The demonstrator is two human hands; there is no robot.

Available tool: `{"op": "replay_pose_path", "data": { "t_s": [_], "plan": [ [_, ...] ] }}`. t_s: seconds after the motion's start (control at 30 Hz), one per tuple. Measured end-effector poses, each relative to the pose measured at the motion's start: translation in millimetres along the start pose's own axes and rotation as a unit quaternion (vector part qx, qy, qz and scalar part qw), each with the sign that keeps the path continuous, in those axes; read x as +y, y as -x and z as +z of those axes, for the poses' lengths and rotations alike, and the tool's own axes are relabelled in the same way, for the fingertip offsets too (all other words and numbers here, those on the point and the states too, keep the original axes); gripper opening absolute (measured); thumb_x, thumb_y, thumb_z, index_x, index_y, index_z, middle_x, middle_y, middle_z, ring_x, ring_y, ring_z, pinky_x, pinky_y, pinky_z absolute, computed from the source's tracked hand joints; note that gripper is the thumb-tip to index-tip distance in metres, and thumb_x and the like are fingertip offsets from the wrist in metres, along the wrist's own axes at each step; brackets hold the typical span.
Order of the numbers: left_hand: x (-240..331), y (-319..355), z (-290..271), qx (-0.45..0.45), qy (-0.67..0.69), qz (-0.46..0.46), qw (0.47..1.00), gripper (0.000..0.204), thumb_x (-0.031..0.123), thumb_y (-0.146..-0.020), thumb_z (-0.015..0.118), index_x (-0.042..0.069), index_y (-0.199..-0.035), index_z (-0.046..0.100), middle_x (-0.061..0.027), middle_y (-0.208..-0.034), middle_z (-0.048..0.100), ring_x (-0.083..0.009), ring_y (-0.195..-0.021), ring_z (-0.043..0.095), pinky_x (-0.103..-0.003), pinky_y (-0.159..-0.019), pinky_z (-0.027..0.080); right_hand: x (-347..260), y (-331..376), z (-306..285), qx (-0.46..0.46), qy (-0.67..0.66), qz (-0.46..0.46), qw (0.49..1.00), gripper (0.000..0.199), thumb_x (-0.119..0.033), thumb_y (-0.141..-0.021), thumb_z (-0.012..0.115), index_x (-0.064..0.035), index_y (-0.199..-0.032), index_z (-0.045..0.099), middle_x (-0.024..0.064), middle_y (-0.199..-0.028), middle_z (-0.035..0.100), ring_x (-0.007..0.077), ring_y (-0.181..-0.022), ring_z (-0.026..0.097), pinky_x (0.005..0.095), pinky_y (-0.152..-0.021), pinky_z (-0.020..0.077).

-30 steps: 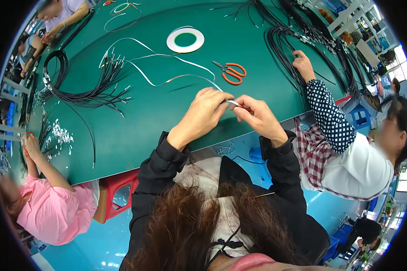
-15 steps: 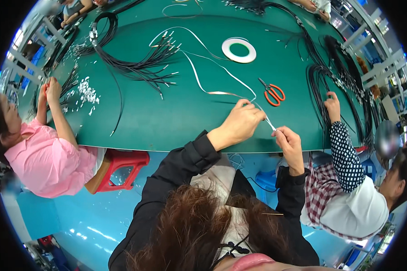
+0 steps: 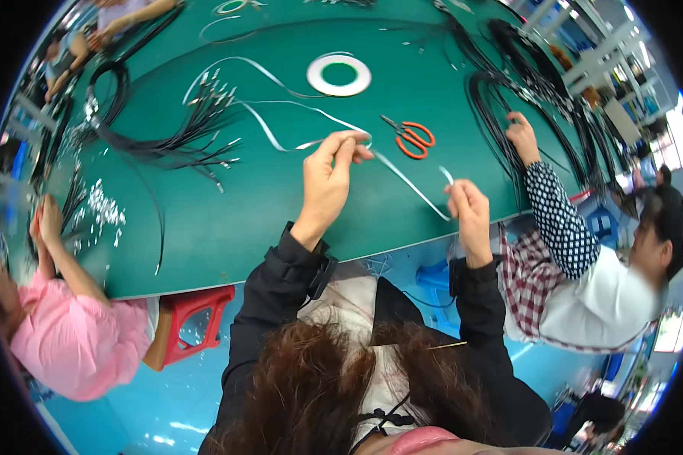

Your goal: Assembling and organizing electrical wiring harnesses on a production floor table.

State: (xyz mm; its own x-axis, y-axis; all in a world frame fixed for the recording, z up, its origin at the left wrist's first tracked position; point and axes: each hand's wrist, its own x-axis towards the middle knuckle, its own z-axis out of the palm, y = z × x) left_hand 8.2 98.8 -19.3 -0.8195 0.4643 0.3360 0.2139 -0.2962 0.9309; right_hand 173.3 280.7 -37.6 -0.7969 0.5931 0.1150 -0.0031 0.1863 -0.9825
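A thin white tape strip [image 3: 408, 182] runs between my two hands over the near part of the green table. My left hand [image 3: 328, 180] is closed, its fingertips pinching the strip. Lower and to the right, my right hand [image 3: 470, 216] grips the strip near its end, and a short tail sticks up above the fingers. Beyond my left hand the strip lies in loose loops toward the white tape roll [image 3: 317, 74], which lies flat. Scissors with orange handles [image 3: 407, 135] rest on the table between and beyond my hands.
Black cable bundles [image 3: 155, 144] with pale tips spread on the left of the table [image 3: 258, 220], near scattered small white pieces [image 3: 102, 208]. More black cables [image 3: 501, 91] lie right. Co-workers sit on both sides; one hand [image 3: 524, 139] touches the right cables. A red stool [image 3: 193, 322] stands left.
My hands have moved apart, and a longer stretch of strip now spans them. A tail now shows above my right fingers. The whole view has shifted, moving table items leftward.
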Motion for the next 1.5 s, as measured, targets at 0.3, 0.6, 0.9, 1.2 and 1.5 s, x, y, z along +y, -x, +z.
{"op": "replay_pose_path", "data": {
  "t_s": [0.3,0.6,0.9,1.2,1.5],
  "plan": [
    [55,120,108,-0.495,0.261,-0.09,0.824,0.019,-0.004,-0.086,0.043,0.0,-0.098,0.058,-0.0086,-0.072,0.058,-0.0178,-0.067,0.061,-0.029,-0.061,0.046,38,-67,-41,-0.023,-0.159,0.084,0.983,0.021,-0.02,-0.095,0.049,-0.0016,-0.09,0.057,-0.0028,-0.059,0.044,0.0043,-0.049,0.034,0.0195,-0.048,0.0276],
    [-55,181,144,-0.553,-0.154,0.093,0.813,0.025,0.009,-0.081,0.058,-0.002,-0.103,0.055,-0.0141,-0.086,0.06,-0.0304,-0.081,0.059,-0.037,-0.072,0.047,3,-125,-79,0.041,-0.104,0.0,0.994,0.023,-0.023,-0.095,0.049,-0.0022,-0.091,0.059,-0.0027,-0.062,0.05,0.0048,-0.049,0.037,0.0188,-0.049,0.0305],
    [29,86,64,-0.281,-0.26,0.181,0.906,0.042,0.001,-0.069,0.068,0.0,-0.109,0.055,-0.015,-0.106,0.055,-0.0345,-0.102,0.052,-0.043,-0.086,0.044,3,-184,-45,-0.083,0.329,-0.129,0.932,0.027,-0.026,-0.09,0.054,-0.0008,-0.093,0.062,0.0095,-0.074,0.063,0.0198,-0.063,0.059,0.0302,-0.061,0.0464],
    [13,105,-63,0.037,-0.557,0.068,0.827,0.031,0.0,-0.074,0.063,-0.001,-0.103,0.055,-0.0162,-0.105,0.054,-0.0374,-0.1,0.05,-0.045,-0.087,0.041,20,-325,-51,0.096,0.467,-0.179,0.861,0.026,-0.027,-0.082,0.058,-0.0028,-0.09,0.062,0.0191,-0.084,0.064,0.036,-0.081,0.062,0.0438,-0.071,0.0484],
    [16,94,-69,0.019,-0.612,0.004,0.791,0.019,0.001,-0.075,0.06,-0.003,-0.093,0.057,-0.0167,-0.097,0.055,-0.0371,-0.091,0.052,-0.048,-0.082,0.041,49,-428,-21,0.25,0.559,-0.171,0.772,0.034,-0.036,-0.085,0.058,-0.0043,-0.099,0.059,0.0243,-0.094,0.062,0.0382,-0.09,0.06,0.0446,-0.077,0.0471]
  ]
}}
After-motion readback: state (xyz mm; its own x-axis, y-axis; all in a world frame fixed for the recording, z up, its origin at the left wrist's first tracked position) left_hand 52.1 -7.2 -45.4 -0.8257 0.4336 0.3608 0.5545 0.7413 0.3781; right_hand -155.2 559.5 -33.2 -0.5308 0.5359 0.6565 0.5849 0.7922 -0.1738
